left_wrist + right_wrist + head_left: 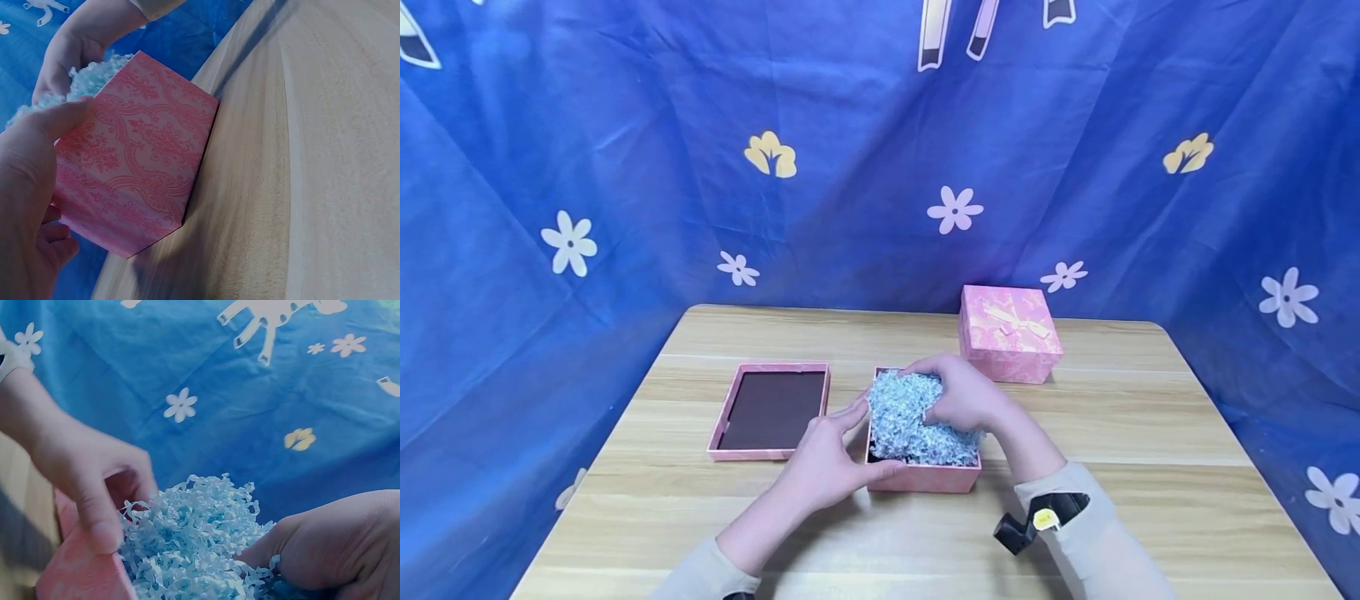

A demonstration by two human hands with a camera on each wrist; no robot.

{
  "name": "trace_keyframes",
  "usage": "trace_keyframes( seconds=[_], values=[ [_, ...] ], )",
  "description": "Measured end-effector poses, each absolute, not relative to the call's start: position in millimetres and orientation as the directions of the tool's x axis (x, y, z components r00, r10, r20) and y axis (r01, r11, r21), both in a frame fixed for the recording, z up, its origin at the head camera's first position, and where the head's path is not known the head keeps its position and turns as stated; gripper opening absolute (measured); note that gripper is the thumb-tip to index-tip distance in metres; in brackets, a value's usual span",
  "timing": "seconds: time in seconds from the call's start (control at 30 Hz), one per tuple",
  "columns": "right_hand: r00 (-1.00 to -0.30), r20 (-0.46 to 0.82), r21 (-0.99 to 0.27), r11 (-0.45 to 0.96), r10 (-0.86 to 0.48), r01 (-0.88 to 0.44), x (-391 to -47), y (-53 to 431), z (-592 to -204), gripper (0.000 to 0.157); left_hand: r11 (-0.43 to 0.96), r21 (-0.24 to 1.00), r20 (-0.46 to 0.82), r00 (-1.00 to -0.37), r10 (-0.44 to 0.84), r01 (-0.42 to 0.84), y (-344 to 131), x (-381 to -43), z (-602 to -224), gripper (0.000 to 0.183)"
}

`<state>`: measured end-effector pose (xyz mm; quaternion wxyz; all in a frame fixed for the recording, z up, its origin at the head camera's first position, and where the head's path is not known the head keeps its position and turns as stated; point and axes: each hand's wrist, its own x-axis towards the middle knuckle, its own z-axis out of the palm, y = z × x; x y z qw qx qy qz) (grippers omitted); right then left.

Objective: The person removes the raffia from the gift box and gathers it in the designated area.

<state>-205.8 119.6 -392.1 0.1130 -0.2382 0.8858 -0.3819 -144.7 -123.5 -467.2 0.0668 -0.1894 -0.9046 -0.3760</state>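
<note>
A pink patterned gift box [925, 478] stands lidless on the table, heaped with light blue shredded paper [901, 421]. My left hand [823, 462] grips the box at its left front corner, the thumb over the front rim and the fingers along the left side. In the left wrist view that thumb lies on the patterned wall of the box [137, 150]. With its fingers sunk in the shredded paper [200, 531], my right hand [964, 396] holds part of the heap from the right. The paper hides its fingertips.
Left of the box lies a pink-rimmed lid [769, 455], its dark inside facing up. Behind and to the right stands a closed pink gift box [1011, 333] with a ribbon bow. A blue patterned cloth [850, 208] hangs behind the wooden table [700, 533].
</note>
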Motion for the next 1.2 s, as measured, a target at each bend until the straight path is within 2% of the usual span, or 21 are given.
trace_keyframes(
  seconds=[0.53,0.77,1.2],
  values=[
    [-0.854,0.086,-0.806,0.468,-0.513,-0.362,-205,154,-350,0.068,0.626,0.671,0.262,-0.917,0.301,0.397,-123,-147,-467,0.112],
    [-0.865,0.134,-0.797,0.466,-0.484,-0.384,-203,177,-339,0.069,0.635,0.682,0.225,-0.93,0.291,0.364,-123,-146,-466,0.112],
    [-0.877,0.162,-0.771,0.496,-0.453,-0.399,-195,228,-334,0.066,0.613,0.701,0.23,-0.929,0.289,0.364,-122,-145,-467,0.11]
  ],
)
